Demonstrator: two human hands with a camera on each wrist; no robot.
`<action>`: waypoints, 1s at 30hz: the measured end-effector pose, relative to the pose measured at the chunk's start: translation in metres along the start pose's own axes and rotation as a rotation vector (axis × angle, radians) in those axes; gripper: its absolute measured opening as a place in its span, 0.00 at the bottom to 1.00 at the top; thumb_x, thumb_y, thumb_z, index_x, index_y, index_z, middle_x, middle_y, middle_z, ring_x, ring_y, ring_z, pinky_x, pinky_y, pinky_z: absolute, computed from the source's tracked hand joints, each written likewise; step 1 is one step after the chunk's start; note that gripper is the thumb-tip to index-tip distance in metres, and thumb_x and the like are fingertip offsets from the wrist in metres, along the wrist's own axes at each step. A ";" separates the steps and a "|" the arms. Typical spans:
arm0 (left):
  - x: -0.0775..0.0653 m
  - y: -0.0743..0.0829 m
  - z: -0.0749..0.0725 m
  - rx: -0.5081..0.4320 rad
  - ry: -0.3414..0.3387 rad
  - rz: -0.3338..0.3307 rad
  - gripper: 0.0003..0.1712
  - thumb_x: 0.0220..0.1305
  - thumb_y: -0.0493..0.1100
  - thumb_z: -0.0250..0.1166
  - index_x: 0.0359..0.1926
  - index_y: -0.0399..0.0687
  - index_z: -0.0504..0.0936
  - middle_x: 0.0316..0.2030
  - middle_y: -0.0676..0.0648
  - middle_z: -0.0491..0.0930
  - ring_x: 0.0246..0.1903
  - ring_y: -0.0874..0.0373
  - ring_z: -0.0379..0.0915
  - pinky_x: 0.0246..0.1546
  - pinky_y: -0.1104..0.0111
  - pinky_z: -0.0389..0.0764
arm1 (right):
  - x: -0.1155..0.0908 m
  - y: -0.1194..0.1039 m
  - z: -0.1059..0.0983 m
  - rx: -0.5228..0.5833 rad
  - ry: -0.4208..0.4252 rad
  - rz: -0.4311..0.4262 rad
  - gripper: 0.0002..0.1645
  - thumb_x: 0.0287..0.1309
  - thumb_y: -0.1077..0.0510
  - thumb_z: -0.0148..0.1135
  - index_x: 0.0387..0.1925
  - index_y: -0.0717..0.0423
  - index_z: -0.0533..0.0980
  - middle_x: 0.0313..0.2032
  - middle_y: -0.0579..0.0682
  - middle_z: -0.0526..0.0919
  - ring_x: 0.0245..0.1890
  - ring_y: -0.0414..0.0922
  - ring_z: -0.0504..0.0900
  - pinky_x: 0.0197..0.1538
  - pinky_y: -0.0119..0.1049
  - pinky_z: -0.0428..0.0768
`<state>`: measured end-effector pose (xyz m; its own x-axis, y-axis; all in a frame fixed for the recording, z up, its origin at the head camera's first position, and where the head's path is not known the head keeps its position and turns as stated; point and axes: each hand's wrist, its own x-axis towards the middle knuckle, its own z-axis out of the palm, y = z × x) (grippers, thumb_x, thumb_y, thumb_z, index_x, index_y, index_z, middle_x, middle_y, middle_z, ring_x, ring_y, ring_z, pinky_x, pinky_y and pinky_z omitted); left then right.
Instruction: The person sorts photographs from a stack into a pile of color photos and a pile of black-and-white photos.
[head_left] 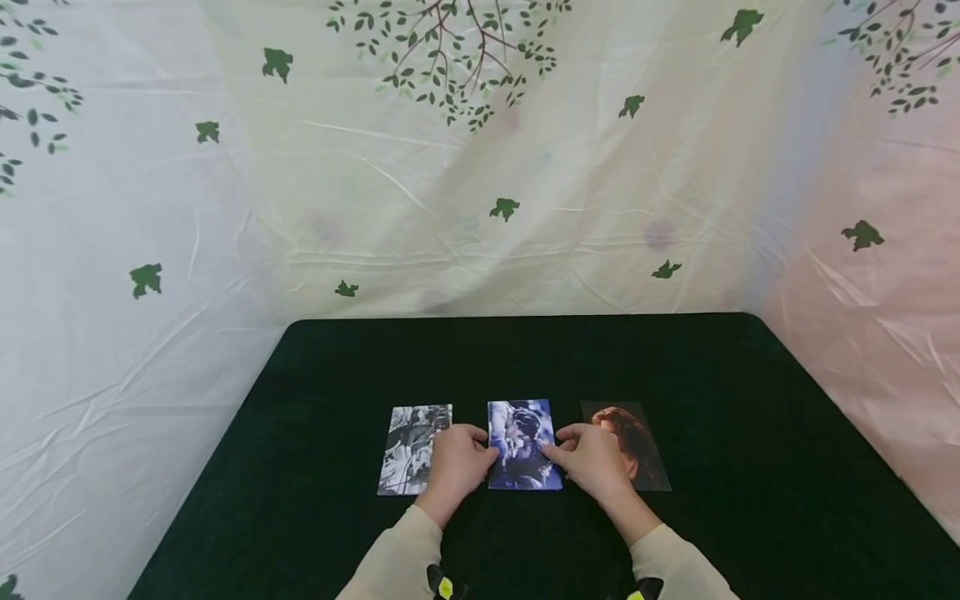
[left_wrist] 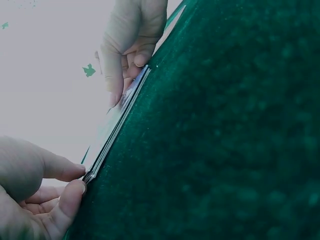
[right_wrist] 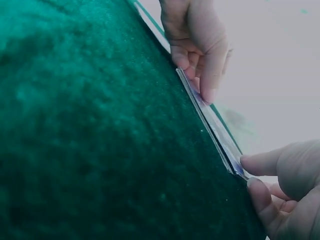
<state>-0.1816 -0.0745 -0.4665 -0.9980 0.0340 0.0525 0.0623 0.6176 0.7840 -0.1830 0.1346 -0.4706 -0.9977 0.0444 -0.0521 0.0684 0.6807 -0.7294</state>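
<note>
Pale sleeves (head_left: 401, 554) up front, left hand (head_left: 459, 460), right hand (head_left: 595, 460) pinching the blue-topped stack (head_left: 521, 446); even pressure should square it

This looks like a curtained-off tabletop set, the sort put up for filming or recording. Pale, creased cloth (head_left: 420, 221) hangs behind and along both sides, printed with leafy branches (head_left: 480, 54) and scattered green leaves (head_left: 505, 209) (the right side takes on a pinkish tint). Within it stands a table (head_left: 480, 358) with rounded far corners and a dark green surface, which looks velvety in the wrist views. What kind of building surrounds the cloth cannot be told.
</note>
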 end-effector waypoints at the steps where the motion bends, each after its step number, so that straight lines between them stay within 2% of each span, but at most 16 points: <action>1: 0.000 0.000 0.000 0.010 -0.001 0.000 0.13 0.54 0.37 0.71 0.39 0.33 0.84 0.19 0.52 0.80 0.16 0.64 0.74 0.20 0.70 0.75 | 0.000 0.000 0.000 0.001 0.000 -0.005 0.20 0.51 0.51 0.73 0.41 0.59 0.81 0.24 0.45 0.80 0.18 0.39 0.76 0.23 0.34 0.75; 6: 0.001 0.001 0.001 0.062 0.014 0.021 0.12 0.54 0.38 0.71 0.39 0.36 0.85 0.22 0.52 0.81 0.21 0.64 0.73 0.24 0.68 0.75 | 0.000 0.001 0.002 0.006 0.010 -0.025 0.16 0.50 0.53 0.73 0.39 0.58 0.81 0.24 0.45 0.80 0.19 0.39 0.76 0.23 0.34 0.75; 13: 0.001 -0.001 0.003 0.106 0.041 0.057 0.11 0.52 0.38 0.72 0.38 0.37 0.86 0.22 0.53 0.81 0.22 0.65 0.73 0.26 0.67 0.76 | 0.001 0.002 0.005 -0.005 0.024 -0.030 0.15 0.50 0.54 0.74 0.37 0.57 0.82 0.23 0.44 0.80 0.19 0.39 0.76 0.23 0.34 0.75; 23: 0.001 -0.001 0.002 0.076 -0.004 0.039 0.12 0.56 0.39 0.70 0.40 0.36 0.86 0.22 0.52 0.80 0.20 0.63 0.71 0.23 0.69 0.73 | 0.000 0.002 0.005 -0.001 0.038 -0.042 0.15 0.50 0.54 0.74 0.37 0.56 0.82 0.23 0.44 0.80 0.20 0.39 0.76 0.24 0.34 0.75; 30: 0.001 0.001 0.000 0.063 -0.009 0.033 0.12 0.58 0.39 0.69 0.41 0.36 0.86 0.24 0.50 0.81 0.21 0.63 0.72 0.24 0.69 0.74 | 0.000 0.001 0.005 0.005 0.043 -0.041 0.14 0.50 0.55 0.74 0.38 0.56 0.82 0.23 0.44 0.80 0.20 0.38 0.76 0.24 0.34 0.75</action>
<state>-0.1827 -0.0737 -0.4660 -0.9954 0.0626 0.0720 0.0954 0.6639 0.7417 -0.1831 0.1315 -0.4750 -0.9988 0.0479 0.0067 0.0276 0.6786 -0.7340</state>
